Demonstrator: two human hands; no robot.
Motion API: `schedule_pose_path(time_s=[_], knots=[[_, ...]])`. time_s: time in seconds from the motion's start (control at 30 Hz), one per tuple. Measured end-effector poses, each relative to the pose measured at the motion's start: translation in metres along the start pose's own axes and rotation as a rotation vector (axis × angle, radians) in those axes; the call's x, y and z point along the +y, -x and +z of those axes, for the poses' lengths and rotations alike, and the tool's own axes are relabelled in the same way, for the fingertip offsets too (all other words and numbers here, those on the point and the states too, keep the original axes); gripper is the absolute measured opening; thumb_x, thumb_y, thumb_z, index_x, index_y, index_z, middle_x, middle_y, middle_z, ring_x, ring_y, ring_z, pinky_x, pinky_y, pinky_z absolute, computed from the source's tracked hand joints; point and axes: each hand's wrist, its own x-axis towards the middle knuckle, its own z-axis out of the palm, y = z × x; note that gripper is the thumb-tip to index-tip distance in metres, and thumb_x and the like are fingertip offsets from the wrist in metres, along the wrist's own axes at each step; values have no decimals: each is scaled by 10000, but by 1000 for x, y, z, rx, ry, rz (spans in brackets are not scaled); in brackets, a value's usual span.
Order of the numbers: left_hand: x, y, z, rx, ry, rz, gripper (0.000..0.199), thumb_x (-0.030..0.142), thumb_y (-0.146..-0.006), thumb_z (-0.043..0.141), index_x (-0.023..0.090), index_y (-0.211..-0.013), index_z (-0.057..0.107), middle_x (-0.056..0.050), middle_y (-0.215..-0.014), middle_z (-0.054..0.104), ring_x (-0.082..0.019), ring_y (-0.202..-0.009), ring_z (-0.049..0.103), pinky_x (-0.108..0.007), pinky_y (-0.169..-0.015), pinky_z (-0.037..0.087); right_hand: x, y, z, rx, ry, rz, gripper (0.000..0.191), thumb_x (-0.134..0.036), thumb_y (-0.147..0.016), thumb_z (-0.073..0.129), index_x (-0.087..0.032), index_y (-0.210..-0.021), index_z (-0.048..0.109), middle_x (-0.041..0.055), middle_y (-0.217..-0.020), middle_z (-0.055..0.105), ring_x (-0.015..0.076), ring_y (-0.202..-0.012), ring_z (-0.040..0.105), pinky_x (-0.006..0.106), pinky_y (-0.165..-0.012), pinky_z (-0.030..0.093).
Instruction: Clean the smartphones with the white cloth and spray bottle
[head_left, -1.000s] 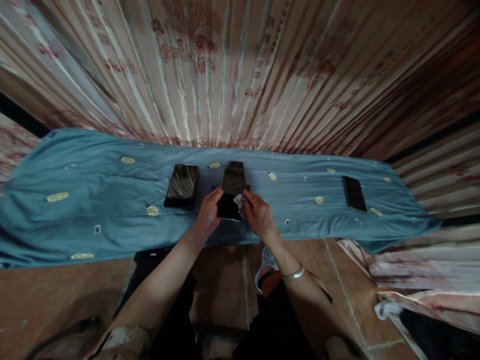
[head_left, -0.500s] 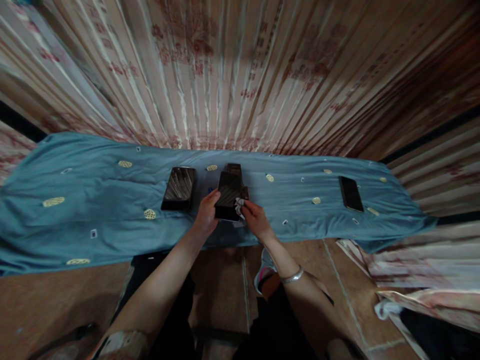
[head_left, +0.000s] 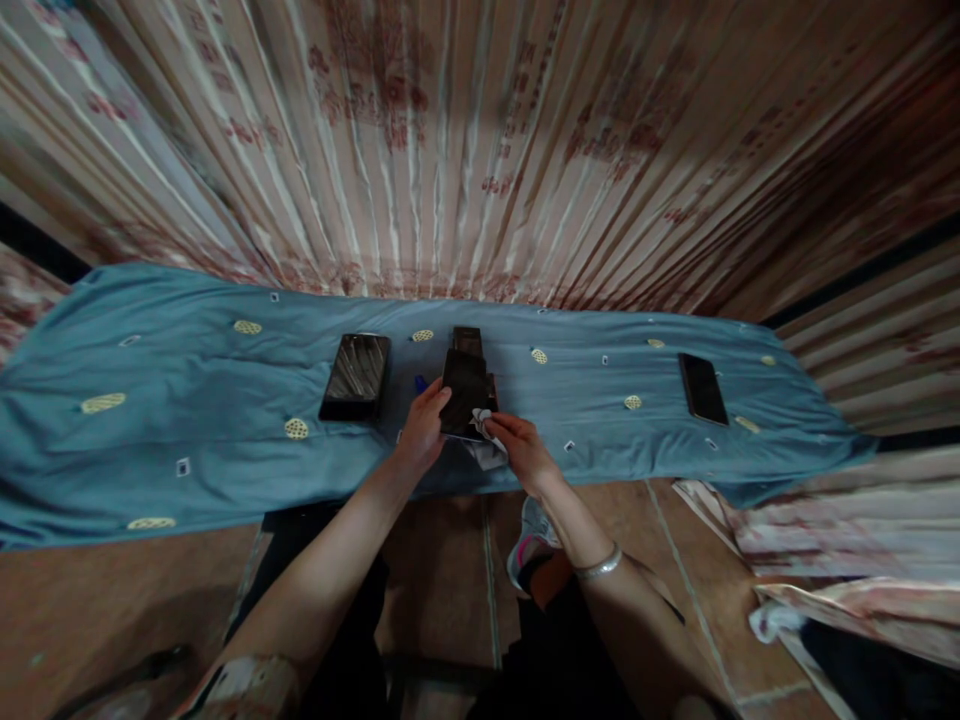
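Over the middle of the blue patterned cover (head_left: 210, 395), the left hand (head_left: 424, 428) is grasping a dark, flat device (head_left: 465, 382) by its left edge, the thumb lying along the upper face. At the device's lower right corner, the right hand (head_left: 527, 450) is pinching a crumpled pale cloth (head_left: 482, 421) between thumb and fingers, and the cloth is touching the dark surface. More pale material is showing under that corner; whether it is the same piece, I cannot tell. Just beyond the device, a dark oblong object (head_left: 466, 338) is lying partly hidden, and a small blue item (head_left: 420, 384) is showing near the left thumb. 2 other devices are lying flat on the cover: a tablet (head_left: 356, 372) to the left, its glossy screen reflecting stripes, and a black phone (head_left: 703, 388) well apart to the right, slanting. Behind everything, a pleated curtain (head_left: 420, 200) is hanging. A silver bracelet (head_left: 600, 565) is circling the right forearm, and 1 shoe (head_left: 530, 535) is resting on the tiled floor (head_left: 435, 570)
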Motion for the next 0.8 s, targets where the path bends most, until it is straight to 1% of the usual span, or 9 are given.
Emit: schedule_pose_path(time_s=[0.1,0.23,0.33,0.4,0.5,0.57,0.63,0.73,0.8], knots=[[0,2,4,-25,-20,-4,407,347,-631,824,152,-970,713,-49,-853,787,-256,-921,742,-341,-796,569,-4,2,-1,-12,-43,36,389,-532,-642,861,-194,-820,791,26,-773,766,162,-707,655,279,-675,511],[0,0,7,-47,-42,14,405,353,-652,806,161,-992,697,-33,-860,775,-225,-867,731,-311,-758,555,-9,2,-4,-3,-45,16,390,-519,-636,869,-210,-862,798,21,-813,786,178,-737,689,301,-721,548],[-2,-2,8,-66,-60,28,385,349,-661,800,174,-985,689,-20,-887,774,-218,-866,731,-306,-773,554,-10,-3,-7,8,-35,8,398,-526,-634,864,-214,-872,798,24,-811,787,197,-752,702,313,-722,556],[-3,-5,8,-96,-71,40,407,353,-667,802,178,-1015,686,-27,-935,782,-234,-915,737,-324,-821,558,-10,-7,-10,21,-29,2,401,-530,-624,862,-209,-857,800,28,-805,786,197,-738,696,306,-700,551],[-6,-10,6,-131,-75,79,488,360,-661,818,172,-1090,681,-59,-1051,787,-270,-1049,724,-385,-959,535,-11,-13,-14,53,-15,-35,399,-536,-623,854,-208,-842,795,22,-786,779,185,-706,679,294,-678,540],[-9,-14,4,-112,-79,112,522,363,-644,832,167,-1105,685,-82,-1135,778,-287,-1158,689,-418,-1062,482,-11,-17,-16,71,-4,-62,400,-543,-637,841,-207,-848,790,21,-786,774,181,-707,676,295,-688,539],[-11,-19,2,-75,-104,132,538,370,-642,834,168,-1120,693,-97,-1218,758,-298,-1257,638,-436,-1132,423,-10,-20,-16,85,16,-83,406,-555,-654,826,-203,-853,786,21,-783,766,177,-708,669,294,-694,533],[-14,-24,-3,-25,-193,148,547,374,-674,809,170,-1170,698,-110,-1304,722,-308,-1334,582,-454,-1175,375,-9,-23,-17,105,52,-104,419,-577,-668,805,-200,-849,783,15,-769,753,170,-698,649,280,-672,517],[-14,-25,-6,23,-268,171,518,350,-694,795,163,-1169,707,-125,-1358,688,-309,-1363,557,-443,-1188,361,-8,-25,-17,114,87,-125,438,-600,-679,787,-200,-857,782,15,-777,753,170,-701,641,274,-663,512]])
